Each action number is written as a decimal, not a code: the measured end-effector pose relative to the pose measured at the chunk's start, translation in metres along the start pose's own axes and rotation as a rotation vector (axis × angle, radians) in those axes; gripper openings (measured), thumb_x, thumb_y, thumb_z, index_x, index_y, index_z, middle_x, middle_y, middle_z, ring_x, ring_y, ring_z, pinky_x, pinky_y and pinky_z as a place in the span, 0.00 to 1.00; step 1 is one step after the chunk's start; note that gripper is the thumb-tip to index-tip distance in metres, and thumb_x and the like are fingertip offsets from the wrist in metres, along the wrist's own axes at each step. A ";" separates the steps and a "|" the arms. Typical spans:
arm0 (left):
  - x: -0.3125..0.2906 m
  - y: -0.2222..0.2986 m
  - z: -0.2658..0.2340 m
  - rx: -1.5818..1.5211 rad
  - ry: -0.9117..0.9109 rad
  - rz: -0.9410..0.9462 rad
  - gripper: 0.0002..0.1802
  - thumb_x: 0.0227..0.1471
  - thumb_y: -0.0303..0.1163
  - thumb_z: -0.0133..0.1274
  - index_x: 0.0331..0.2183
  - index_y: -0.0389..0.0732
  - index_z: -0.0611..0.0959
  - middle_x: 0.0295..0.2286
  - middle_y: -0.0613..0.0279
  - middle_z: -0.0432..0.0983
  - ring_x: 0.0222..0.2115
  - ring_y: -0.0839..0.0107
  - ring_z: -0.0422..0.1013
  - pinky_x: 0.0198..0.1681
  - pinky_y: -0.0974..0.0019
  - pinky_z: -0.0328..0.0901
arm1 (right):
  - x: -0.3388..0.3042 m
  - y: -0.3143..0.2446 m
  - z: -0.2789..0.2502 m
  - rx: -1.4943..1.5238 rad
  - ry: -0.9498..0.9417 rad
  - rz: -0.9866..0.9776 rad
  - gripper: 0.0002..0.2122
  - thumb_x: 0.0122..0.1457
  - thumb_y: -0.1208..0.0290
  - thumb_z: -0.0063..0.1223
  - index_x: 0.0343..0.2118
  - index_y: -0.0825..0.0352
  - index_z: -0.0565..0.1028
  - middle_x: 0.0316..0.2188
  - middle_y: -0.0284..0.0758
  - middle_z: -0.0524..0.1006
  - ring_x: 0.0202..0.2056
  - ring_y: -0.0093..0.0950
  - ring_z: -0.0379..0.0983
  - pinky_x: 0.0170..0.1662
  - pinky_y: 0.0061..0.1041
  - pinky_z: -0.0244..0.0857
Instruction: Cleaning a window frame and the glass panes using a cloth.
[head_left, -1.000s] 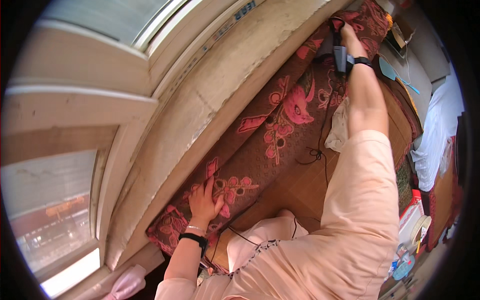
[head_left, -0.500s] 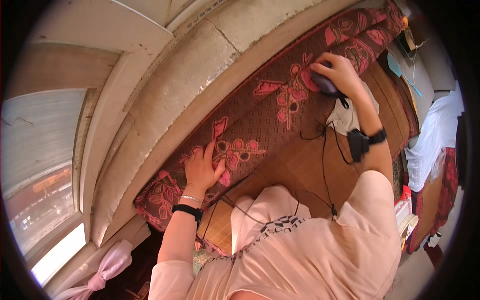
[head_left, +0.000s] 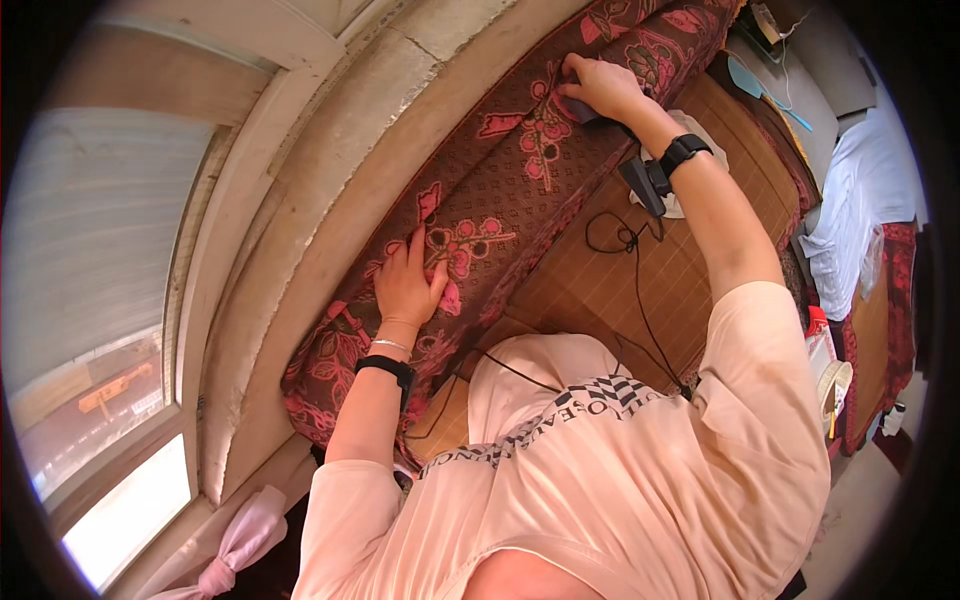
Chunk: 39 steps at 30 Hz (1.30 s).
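Note:
A dark red-brown cloth (head_left: 510, 165) with pink flower patterns runs diagonally along a ledge, draped over the edge of a tan woven mat. My left hand (head_left: 408, 280) lies on the cloth with its fingers spread, holding nothing. Farther up the cloth, my right hand (head_left: 608, 88) is closed around a dark purple rounded object (head_left: 580, 108), pressed against the fabric. Most of that object is under my palm, so its kind cannot be told. Each wrist wears a black band, and a black box (head_left: 642, 185) sits by the right one.
The tan mat (head_left: 730, 210) spreads beneath, with a black cord (head_left: 640, 290) across it and a pale cloth (head_left: 708, 128) near my right wrist. A worn ledge (head_left: 330, 190) and window (head_left: 110, 230) border the left. Light blue fabric (head_left: 865, 180) hangs at the right.
My right hand has slid the purple object toward the ledge along the cloth. My left hand stays by the same flowers. The view has shifted, and the cloth shows more folds near the mat.

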<state>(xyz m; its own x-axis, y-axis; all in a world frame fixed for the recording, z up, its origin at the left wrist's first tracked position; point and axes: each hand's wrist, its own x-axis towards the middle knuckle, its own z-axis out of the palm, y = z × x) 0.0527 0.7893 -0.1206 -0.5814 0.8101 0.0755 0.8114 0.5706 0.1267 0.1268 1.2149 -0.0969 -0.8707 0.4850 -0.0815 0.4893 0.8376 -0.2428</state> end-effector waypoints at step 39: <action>0.006 0.000 -0.012 -0.276 -0.209 -0.053 0.35 0.51 0.50 0.53 0.56 0.42 0.70 0.36 0.47 0.74 0.33 0.51 0.75 0.35 0.52 0.70 | 0.040 0.024 -0.004 0.019 -0.349 0.034 0.17 0.55 0.58 0.61 0.38 0.62 0.67 0.32 0.46 0.77 0.37 0.48 0.73 0.38 0.42 0.64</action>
<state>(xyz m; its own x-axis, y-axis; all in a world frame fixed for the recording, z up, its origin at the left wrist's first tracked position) 0.0487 0.7926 -0.1079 -0.5743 0.8068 -0.1386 0.7172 0.5775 0.3901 0.1037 1.2557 -0.1021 -0.8198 0.3948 -0.4148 0.5204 0.8160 -0.2517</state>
